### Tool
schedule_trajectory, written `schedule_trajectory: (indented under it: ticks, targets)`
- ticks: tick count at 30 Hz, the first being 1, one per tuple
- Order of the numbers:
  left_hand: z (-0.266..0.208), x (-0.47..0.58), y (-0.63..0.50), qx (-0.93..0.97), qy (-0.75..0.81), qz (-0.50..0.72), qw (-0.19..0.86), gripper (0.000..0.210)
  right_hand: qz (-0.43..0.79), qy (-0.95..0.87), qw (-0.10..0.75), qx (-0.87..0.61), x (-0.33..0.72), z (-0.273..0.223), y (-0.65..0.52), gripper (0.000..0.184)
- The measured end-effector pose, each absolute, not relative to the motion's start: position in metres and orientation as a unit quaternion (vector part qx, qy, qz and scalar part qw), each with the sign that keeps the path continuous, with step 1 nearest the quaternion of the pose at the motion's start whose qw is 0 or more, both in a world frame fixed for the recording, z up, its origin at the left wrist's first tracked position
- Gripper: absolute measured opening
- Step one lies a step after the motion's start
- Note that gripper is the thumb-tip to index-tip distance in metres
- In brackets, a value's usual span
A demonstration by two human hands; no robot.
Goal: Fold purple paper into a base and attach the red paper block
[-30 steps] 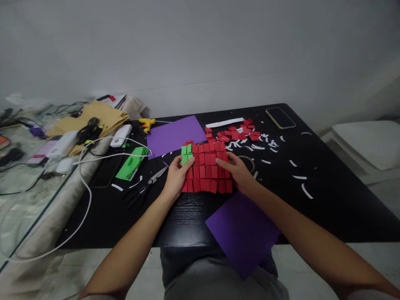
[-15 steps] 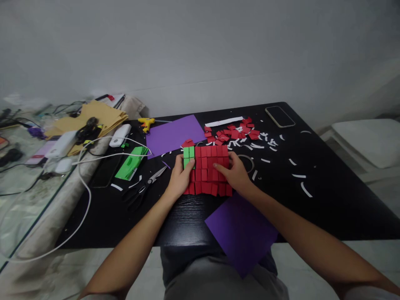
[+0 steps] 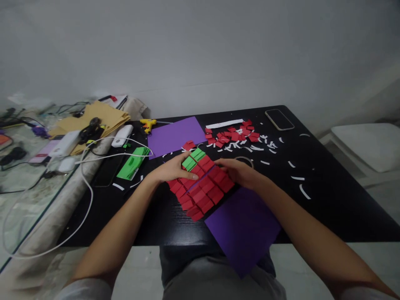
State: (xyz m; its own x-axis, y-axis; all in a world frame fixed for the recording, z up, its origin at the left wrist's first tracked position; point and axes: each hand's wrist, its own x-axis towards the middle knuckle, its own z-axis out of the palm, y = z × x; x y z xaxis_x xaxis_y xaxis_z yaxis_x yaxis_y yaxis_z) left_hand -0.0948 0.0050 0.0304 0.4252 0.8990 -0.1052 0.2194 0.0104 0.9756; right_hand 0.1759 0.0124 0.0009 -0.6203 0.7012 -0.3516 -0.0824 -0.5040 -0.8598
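Note:
A panel of red and green paper squares (image 3: 208, 189) is tilted diagonally above the black table, held between both hands. Along a gap between its rows, a strip of purple shows. My left hand (image 3: 176, 170) grips its upper left side, the thumb lying across the red squares beside the green ones. At the upper right edge my right hand (image 3: 236, 170) closes on the panel; some of its fingers are hidden behind it. Under my right forearm lies a purple sheet (image 3: 243, 229) that overhangs the table's front edge.
Loose red squares (image 3: 225, 137) and white paper scraps lie behind the panel. A green paper stack (image 3: 133, 164), a yellow glue gun (image 3: 148, 124), another purple sheet (image 3: 175, 137) and a white cable (image 3: 91, 187) are leftward. A phone (image 3: 279, 119) rests back right.
The panel has turned from square-on to a diagonal tilt, and a purple line now shows between its squares. My left hand has shifted left, its thumb now over red squares.

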Motion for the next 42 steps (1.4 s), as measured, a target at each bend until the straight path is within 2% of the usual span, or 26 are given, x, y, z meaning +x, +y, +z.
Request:
schedule_trajectory:
  ticks: [2, 5, 7, 10, 15, 17, 23, 29, 36, 42]
  targets:
    - [0.036, -0.091, 0.012, 0.685, 0.411, 0.263, 0.54, 0.056, 0.777, -0.484, 0.226, -0.333, 0.171, -0.002, 0.009, 0.045]
    - [0.04, -0.085, 0.02, 0.727, 0.387, 0.267, 0.5, 0.047, 0.753, -0.535, 0.223, -0.311, 0.163, -0.009, 0.004, 0.039]
    - [0.041, -0.088, 0.023, 0.717, 0.406, 0.282, 0.491, 0.043, 0.737, -0.545, 0.236, -0.321, 0.161, -0.015, 0.003, 0.035]
    - [0.036, -0.105, 0.018, 0.643, 0.475, 0.283, 0.53, 0.035, 0.714, -0.548, 0.271, -0.341, 0.163, -0.021, 0.006, 0.034]
    - [0.016, -0.12, -0.011, 0.449, 0.494, 0.411, 0.621, 0.057, 0.696, -0.513, 0.352, -0.359, 0.166, -0.02, 0.011, 0.034]
    - [0.007, -0.111, -0.022, 0.424, 0.477, 0.424, 0.643, 0.06, 0.695, -0.495, 0.377, -0.361, 0.165, -0.019, 0.01, 0.037]
    - [-0.012, -0.088, -0.03, 0.426, 0.452, 0.463, 0.633, 0.05, 0.69, -0.482, 0.386, -0.378, 0.163, -0.018, 0.007, 0.041]
    - [-0.015, -0.085, -0.032, 0.43, 0.433, 0.471, 0.637, 0.052, 0.687, -0.449, 0.4, -0.409, 0.159, -0.02, 0.004, 0.041]
    - [-0.01, -0.076, -0.038, 0.361, 0.44, 0.471, 0.674, 0.049, 0.721, -0.336, 0.398, -0.458, 0.151, -0.014, -0.002, 0.022]
    - [-0.011, -0.075, -0.038, 0.325, 0.456, 0.473, 0.68, 0.037, 0.736, -0.285, 0.379, -0.483, 0.147, -0.009, -0.003, 0.017]
